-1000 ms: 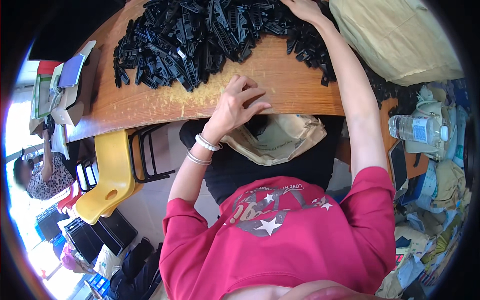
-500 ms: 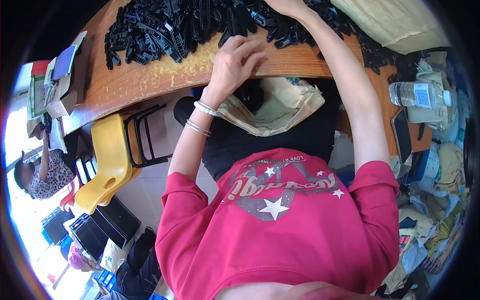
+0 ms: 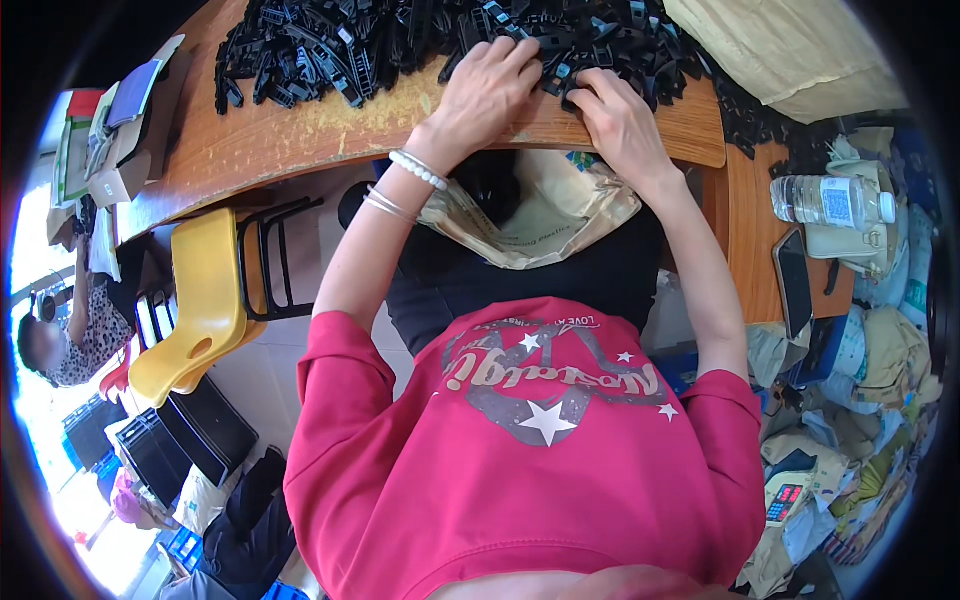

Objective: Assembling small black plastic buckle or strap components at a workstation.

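Note:
A heap of small black plastic parts (image 3: 330, 50) lies along the far side of the brown wooden table (image 3: 330, 140). My left hand (image 3: 485, 95), with bracelets at its wrist, is at the heap's near edge. Its fingers are bent and close together; whatever lies under their tips is hidden. To its right, my right hand (image 3: 622, 125) curls thumb and fingers round a black plastic part (image 3: 573, 98) at the table's front edge. A tan sack (image 3: 560, 230) sits open on my lap below both hands, with something black inside it.
A large tan sack (image 3: 790, 50) stands at the far right. Beside it are a water bottle (image 3: 830, 200), a phone (image 3: 793, 280) and a pale bag (image 3: 850, 240). Yellow chairs (image 3: 195, 310) and a person (image 3: 75, 340) are at left. Crumpled sacks and a calculator (image 3: 785, 502) lie at right.
My right hand has come back from the far side of the heap to the table's front edge, onto a black part. My left hand has shifted slightly right and farther in.

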Demonstrator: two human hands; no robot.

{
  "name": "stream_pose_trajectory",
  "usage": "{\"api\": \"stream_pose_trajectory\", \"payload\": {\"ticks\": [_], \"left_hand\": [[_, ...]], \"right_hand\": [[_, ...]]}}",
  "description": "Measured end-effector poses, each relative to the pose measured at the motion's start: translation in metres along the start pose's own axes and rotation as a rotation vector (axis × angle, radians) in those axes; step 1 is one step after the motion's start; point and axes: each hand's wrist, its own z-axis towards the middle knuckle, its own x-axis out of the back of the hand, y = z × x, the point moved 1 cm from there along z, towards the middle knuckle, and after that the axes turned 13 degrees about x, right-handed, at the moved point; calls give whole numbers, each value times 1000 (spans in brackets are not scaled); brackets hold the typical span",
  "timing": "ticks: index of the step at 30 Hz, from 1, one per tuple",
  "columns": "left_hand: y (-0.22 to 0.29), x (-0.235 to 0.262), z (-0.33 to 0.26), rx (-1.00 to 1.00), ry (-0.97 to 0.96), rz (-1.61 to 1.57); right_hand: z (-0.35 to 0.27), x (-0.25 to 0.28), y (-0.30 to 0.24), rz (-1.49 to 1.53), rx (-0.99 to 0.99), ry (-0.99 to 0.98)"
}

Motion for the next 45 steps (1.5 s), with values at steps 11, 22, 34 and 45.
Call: {"api": "stream_pose_trajectory", "payload": {"ticks": [11, 22, 34, 45], "left_hand": [[15, 8, -26, 332, 177, -690], [8, 8, -49, 411, 6, -680], [12, 7, -47, 340, 27, -750], [-23, 17, -28, 401, 303, -287]], "right_hand": [[-16, -11, -21, 660, -557, 445], [-23, 6, -23, 808, -613, 328], [-16, 1, -17, 674, -345, 104], [-1, -10, -1, 282, -267, 273]]}}
